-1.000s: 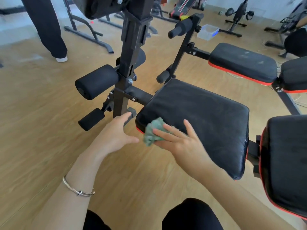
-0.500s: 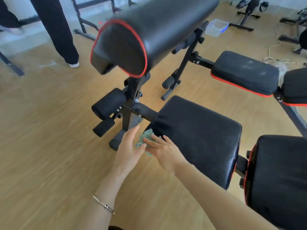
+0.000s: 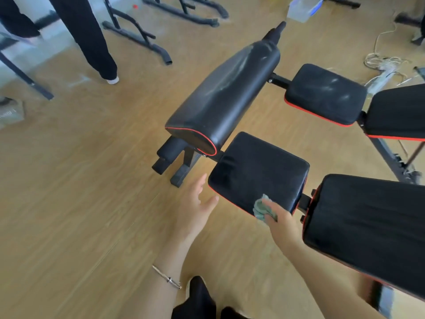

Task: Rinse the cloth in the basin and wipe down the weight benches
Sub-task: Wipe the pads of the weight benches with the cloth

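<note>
Grips green cloth (image 3: 262,209) in right hand (image 3: 279,223) at near-right corner of seat pad (image 3: 259,171), with its length ahead-left; spreads empty left hand (image 3: 195,203) alongside.

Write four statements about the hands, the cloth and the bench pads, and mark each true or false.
1. The right hand holds the green cloth. True.
2. The cloth is on the long backrest pad. False: it is at the near edge of the seat pad.
3. The left hand presses flat on the seat pad. False: it is open beside the pad, over the floor.
4. A bracelet circles the left wrist. True.
</note>
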